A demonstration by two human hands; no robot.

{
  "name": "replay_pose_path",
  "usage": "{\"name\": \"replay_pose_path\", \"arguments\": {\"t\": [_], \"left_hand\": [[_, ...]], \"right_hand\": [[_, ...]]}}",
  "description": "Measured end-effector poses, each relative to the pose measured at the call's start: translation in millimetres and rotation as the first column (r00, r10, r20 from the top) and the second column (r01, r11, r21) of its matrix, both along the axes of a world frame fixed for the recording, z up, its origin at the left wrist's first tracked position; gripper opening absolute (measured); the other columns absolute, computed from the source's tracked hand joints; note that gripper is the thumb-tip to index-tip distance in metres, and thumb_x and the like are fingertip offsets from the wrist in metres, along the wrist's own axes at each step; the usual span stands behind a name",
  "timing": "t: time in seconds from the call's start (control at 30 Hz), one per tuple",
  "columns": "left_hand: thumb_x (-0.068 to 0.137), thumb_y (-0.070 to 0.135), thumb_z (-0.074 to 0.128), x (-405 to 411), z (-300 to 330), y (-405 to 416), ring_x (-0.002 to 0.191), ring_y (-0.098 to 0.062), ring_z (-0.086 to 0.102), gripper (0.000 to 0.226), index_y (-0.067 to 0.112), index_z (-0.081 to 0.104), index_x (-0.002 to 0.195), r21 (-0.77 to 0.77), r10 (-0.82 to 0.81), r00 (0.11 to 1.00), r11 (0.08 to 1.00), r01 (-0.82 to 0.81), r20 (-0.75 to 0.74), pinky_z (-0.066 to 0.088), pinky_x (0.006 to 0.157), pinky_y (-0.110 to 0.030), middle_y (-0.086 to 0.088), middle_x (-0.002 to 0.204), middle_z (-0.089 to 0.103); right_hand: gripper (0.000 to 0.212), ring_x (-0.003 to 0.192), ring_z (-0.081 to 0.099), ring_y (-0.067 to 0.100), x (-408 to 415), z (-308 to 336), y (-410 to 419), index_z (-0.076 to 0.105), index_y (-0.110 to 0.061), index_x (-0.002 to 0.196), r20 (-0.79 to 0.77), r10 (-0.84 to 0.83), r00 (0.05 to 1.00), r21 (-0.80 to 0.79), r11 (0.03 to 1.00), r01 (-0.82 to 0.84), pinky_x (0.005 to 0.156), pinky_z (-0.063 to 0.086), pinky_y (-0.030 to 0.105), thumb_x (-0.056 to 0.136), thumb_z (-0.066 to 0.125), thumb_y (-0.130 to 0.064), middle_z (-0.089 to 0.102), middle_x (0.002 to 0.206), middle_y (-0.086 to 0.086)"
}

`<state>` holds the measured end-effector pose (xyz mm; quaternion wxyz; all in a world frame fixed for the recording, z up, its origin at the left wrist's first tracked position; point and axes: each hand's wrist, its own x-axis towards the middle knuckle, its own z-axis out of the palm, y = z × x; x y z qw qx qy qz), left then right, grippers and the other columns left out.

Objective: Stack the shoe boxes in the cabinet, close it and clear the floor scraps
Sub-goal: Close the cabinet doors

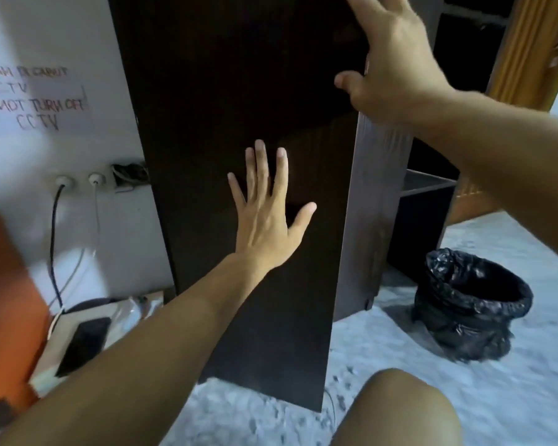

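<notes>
A tall dark brown cabinet (426, 220) stands against the wall. Its left door (226, 91) fills the middle of the view. My left hand (266, 217) lies flat on that door's face with straight, spread fingers. My right hand (390, 56) is higher up, fingers straight, against the door's right edge, where a second door panel (374, 204) stands ajar. Dark open shelves (429, 185) show to the right of it. No shoe boxes are visible; the doors hide the left interior.
A bin lined with a black bag (471, 304) stands on the pale speckled floor (464, 397) at the right. Cables, wall sockets (78, 181) and cardboard with a dark object (81, 339) lie at the left. My knee (397, 410) is at the bottom.
</notes>
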<state>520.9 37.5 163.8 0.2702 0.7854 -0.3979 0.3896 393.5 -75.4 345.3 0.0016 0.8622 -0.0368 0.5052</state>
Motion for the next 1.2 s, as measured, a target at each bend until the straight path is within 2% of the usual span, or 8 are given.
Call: {"name": "replay_pose_path", "arguments": {"t": [0.13, 0.33, 0.57, 0.7, 0.8, 1.0, 1.1, 1.2], "left_hand": [[0.095, 0.056, 0.035, -15.8, -25.9, -9.9, 0.148, -0.036, -0.010, 0.084, 0.007, 0.001, 0.154, -0.073, -0.007, 0.998, 0.997, 0.003, -0.054, -0.005, 0.117, -0.059, -0.023, 0.160, -0.007], [0.096, 0.054, 0.035, -24.7, -30.5, -25.3, 0.148, -0.039, -0.006, 0.084, 0.002, 0.003, 0.153, -0.160, -0.003, 0.996, 0.987, -0.012, -0.094, -0.004, 0.116, -0.061, -0.027, 0.159, -0.003], [0.095, 0.055, 0.028, -39.9, -30.0, -40.9, 0.148, -0.039, -0.004, 0.082, 0.000, 0.005, 0.152, -0.326, -0.034, 0.985, 0.945, -0.023, -0.169, -0.004, 0.116, -0.061, -0.026, 0.159, 0.000], [0.095, 0.057, 0.028, -34.3, -30.8, -39.8, 0.148, -0.035, -0.010, 0.084, 0.004, -0.002, 0.153, -0.278, -0.024, 0.982, 0.960, -0.028, -0.185, -0.005, 0.116, -0.060, -0.022, 0.160, -0.005], [0.095, 0.060, 0.029, -29.2, -30.4, -38.9, 0.147, -0.031, -0.017, 0.087, 0.009, -0.012, 0.151, -0.204, -0.004, 0.979, 0.978, -0.039, -0.205, -0.007, 0.117, -0.058, -0.019, 0.160, -0.012], [0.094, 0.063, 0.031, -25.8, -28.6, -36.3, 0.143, -0.024, -0.029, 0.091, 0.014, -0.023, 0.147, -0.124, 0.008, 0.974, 0.992, -0.037, -0.227, -0.013, 0.114, -0.053, -0.016, 0.159, -0.020], [0.094, 0.063, 0.032, -25.4, -29.1, -37.3, 0.142, -0.024, -0.029, 0.090, 0.015, -0.025, 0.146, -0.114, 0.014, 0.972, 0.993, -0.042, -0.233, -0.014, 0.114, -0.053, -0.015, 0.159, -0.022], [0.094, 0.062, 0.033, -24.7, -29.2, -37.8, 0.142, -0.024, -0.029, 0.090, 0.014, -0.024, 0.146, -0.124, 0.009, 0.974, 0.992, -0.038, -0.227, -0.012, 0.115, -0.054, -0.015, 0.159, -0.021]], "right_hand": [[0.049, 0.120, 0.055, 0.024, -0.7, -7.0, -0.4, 0.045, -0.016, 0.138, -0.025, -0.057, 0.998, 0.088, 0.994, 0.059, 0.078, 0.043, 0.020, 0.094, 0.059, -0.030, 0.054, 0.134, 0.007], [0.044, 0.108, 0.056, 0.019, -12.2, -4.5, 6.5, 0.045, -0.012, 0.136, -0.074, -0.122, 0.990, 0.082, 0.988, 0.128, 0.068, 0.039, 0.015, 0.095, 0.058, -0.024, 0.054, 0.130, 0.008], [0.056, 0.126, 0.049, 0.023, -12.2, -0.3, 7.1, 0.045, -0.017, 0.138, -0.080, -0.070, 0.994, 0.029, 0.997, 0.073, 0.084, 0.037, 0.016, 0.087, 0.065, -0.010, 0.049, 0.137, 0.005], [0.065, 0.128, 0.048, 0.024, -10.8, 2.8, 3.9, 0.046, -0.018, 0.138, -0.094, -0.049, 0.994, 0.028, 0.998, 0.052, 0.089, 0.042, 0.019, 0.079, 0.070, -0.004, 0.050, 0.138, 0.004], [0.083, 0.132, 0.042, 0.029, -7.7, 4.0, 2.3, 0.039, -0.021, 0.144, -0.108, -0.022, 0.994, 0.022, 0.999, 0.025, 0.100, 0.046, 0.030, 0.071, 0.073, 0.001, 0.038, 0.146, 0.004], [0.101, 0.138, 0.036, 0.032, 2.6, 4.3, -9.0, 0.024, -0.019, 0.152, -0.124, -0.015, 0.992, 0.071, 0.997, 0.024, 0.101, 0.049, 0.037, 0.066, 0.073, 0.007, 0.018, 0.158, 0.004], [0.100, 0.141, 0.031, 0.033, 2.0, 4.5, -11.1, 0.022, -0.017, 0.152, -0.138, -0.016, 0.990, 0.074, 0.997, 0.026, 0.102, 0.047, 0.032, 0.068, 0.069, 0.010, 0.000, 0.162, 0.006], [0.098, 0.142, 0.029, 0.033, 0.3, 3.1, -10.9, 0.020, -0.016, 0.153, -0.146, -0.023, 0.989, 0.066, 0.997, 0.033, 0.103, 0.045, 0.029, 0.072, 0.070, 0.008, -0.001, 0.162, 0.006]]}}
